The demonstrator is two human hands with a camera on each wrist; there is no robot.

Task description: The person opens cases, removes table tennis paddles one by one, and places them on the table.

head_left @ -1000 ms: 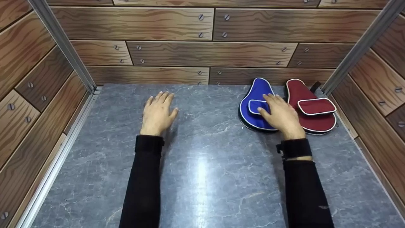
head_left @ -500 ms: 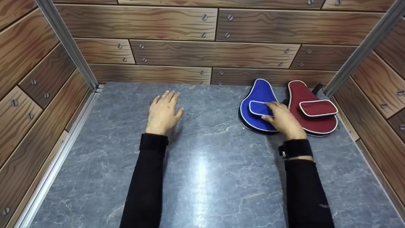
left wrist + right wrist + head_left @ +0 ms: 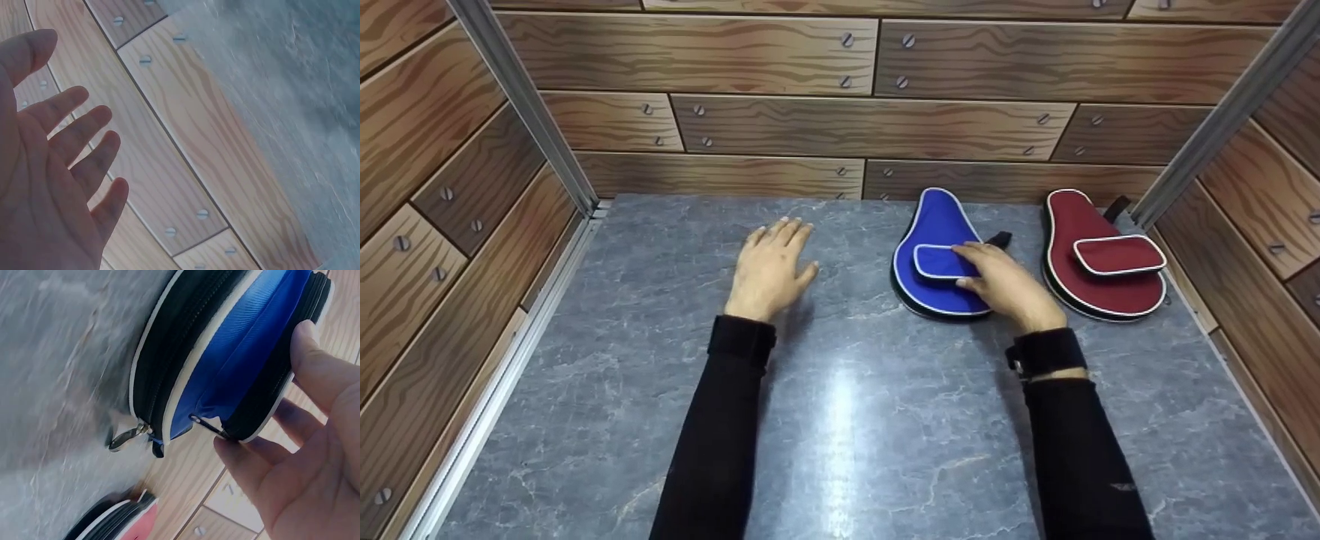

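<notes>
A blue table tennis bat case [image 3: 939, 217] with white piping lies on the table, its narrow end toward the back wall. My right hand [image 3: 1009, 289] grips the raised zipped pocket [image 3: 939, 261] on its front. In the right wrist view the thumb and fingers [image 3: 242, 461] pinch that pocket's black side band, close to a zip pull [image 3: 208, 424]. To the right lies a matching red bat case [image 3: 1099, 292], apart from the blue one. My left hand [image 3: 769, 270] hovers over the left half of the table, fingers spread, holding nothing; the left wrist view shows its bare palm [image 3: 50, 185].
The grey marbled table [image 3: 585, 360] is enclosed by wood-patterned walls [image 3: 735, 56] at the back and sides. Metal posts [image 3: 529, 112] stand at the back corners. A black strap [image 3: 1116, 208] of the red case reaches toward the right post.
My right hand has closed on the blue case's pocket and shifted the case left, widening the gap to the red case. My left hand has drifted right.
</notes>
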